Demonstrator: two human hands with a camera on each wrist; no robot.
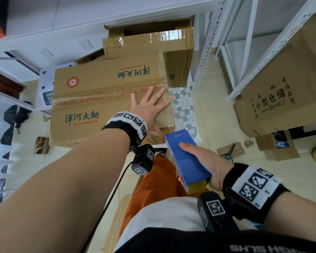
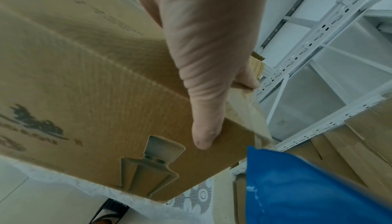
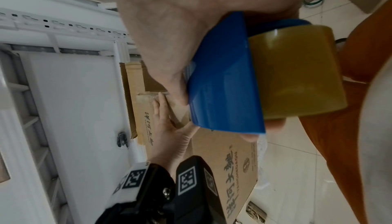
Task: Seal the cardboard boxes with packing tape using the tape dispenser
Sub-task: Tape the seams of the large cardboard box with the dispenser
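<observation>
A large brown cardboard box (image 1: 91, 106) with green and red print lies on the floor, a strip of clear tape along its centre seam. My left hand (image 1: 150, 105) lies flat on its top near the right end, fingers spread; in the left wrist view the thumb (image 2: 203, 133) presses the box (image 2: 84, 76) near its corner. My right hand (image 1: 204, 159) grips the blue tape dispenser (image 1: 186, 157) just off the box's near right corner. The yellowish tape roll (image 3: 297, 75) sits in the dispenser (image 3: 222, 83).
More cardboard boxes (image 1: 150, 44) are stacked behind the big one. White metal shelving (image 1: 244, 52) stands at the right with a printed box (image 1: 281, 99) beside it. A lace cloth (image 1: 184, 108) lies under the box's right end. Scissors (image 1: 230, 152) rest on the tiled floor.
</observation>
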